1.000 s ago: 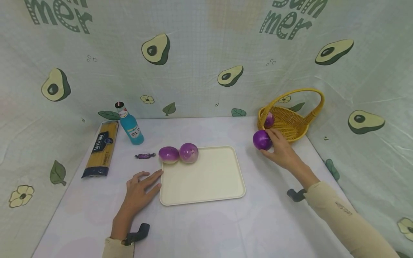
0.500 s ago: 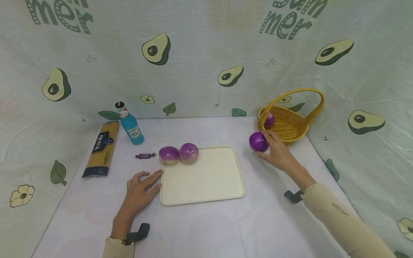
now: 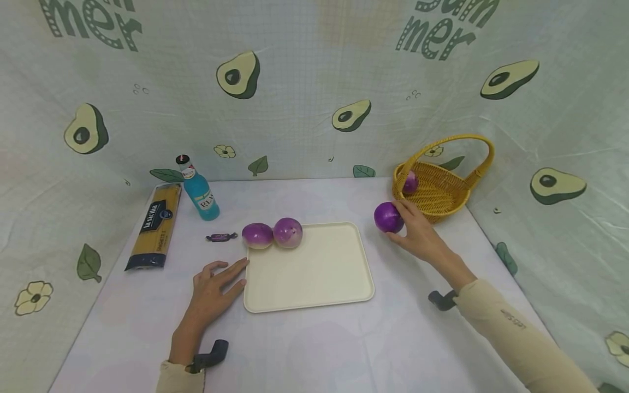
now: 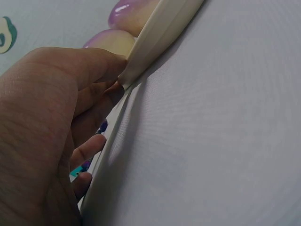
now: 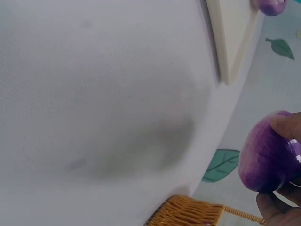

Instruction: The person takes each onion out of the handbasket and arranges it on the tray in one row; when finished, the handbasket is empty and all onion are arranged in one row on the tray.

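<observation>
My right hand (image 3: 415, 232) grips a purple turnip (image 3: 387, 216) above the table, between the cream tray (image 3: 324, 284) and the yellow wicker basket (image 3: 444, 199). In the right wrist view the turnip (image 5: 268, 153) shows with fingertips (image 5: 287, 126) curled round it. Two more purple-and-white turnips (image 3: 272, 234) lie at the tray's far left corner. Another turnip (image 3: 410, 183) sits in the basket. My left hand (image 3: 216, 289) rests flat on the table, its fingers touching the tray's left edge (image 4: 141, 56).
A blue bottle (image 3: 199, 191) stands at the back left beside a spaghetti packet (image 3: 153, 226). A small purple wrapped candy (image 3: 220, 237) lies left of the tray. Avocado-print cloth walls close in the table on three sides.
My right hand has carried the purple turnip leftward, away from the basket and toward the tray. The left hand has stayed still.
</observation>
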The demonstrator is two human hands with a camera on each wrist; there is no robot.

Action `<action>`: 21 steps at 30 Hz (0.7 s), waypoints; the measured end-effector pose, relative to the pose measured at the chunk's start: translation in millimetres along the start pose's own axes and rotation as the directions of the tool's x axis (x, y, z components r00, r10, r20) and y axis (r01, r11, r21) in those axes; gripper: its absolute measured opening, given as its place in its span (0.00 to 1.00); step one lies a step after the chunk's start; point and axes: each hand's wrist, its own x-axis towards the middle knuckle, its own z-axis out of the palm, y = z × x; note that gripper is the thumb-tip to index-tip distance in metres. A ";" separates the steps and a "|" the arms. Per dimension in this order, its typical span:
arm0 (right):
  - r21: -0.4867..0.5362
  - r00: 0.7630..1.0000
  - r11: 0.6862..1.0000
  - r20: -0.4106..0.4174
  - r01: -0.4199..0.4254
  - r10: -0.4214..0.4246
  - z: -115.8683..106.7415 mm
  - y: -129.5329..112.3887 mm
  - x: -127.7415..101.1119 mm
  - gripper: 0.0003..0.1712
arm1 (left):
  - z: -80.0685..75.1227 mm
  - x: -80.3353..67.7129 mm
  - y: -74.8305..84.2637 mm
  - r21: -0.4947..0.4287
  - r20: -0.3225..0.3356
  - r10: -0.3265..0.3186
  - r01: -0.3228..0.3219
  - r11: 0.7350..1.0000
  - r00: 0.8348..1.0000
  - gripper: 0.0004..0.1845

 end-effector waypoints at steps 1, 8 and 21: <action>0.000 1.000 1.000 0.004 -0.001 0.001 0.3 -1.0 0.3 0.49 | 0.0 0.0 -0.2 -0.001 -0.001 0.002 -0.002 1.000 1.000 0.28; 0.001 1.000 1.000 0.026 -0.008 0.008 2.3 -5.5 2.0 0.49 | 1.5 0.4 -2.1 -0.010 -0.004 0.006 -0.006 1.000 1.000 0.28; 0.018 0.999 0.999 0.021 0.040 -0.040 10.2 -7.0 2.5 0.48 | 0.5 -0.3 -1.7 -0.014 -0.001 -0.005 0.005 1.000 1.000 0.28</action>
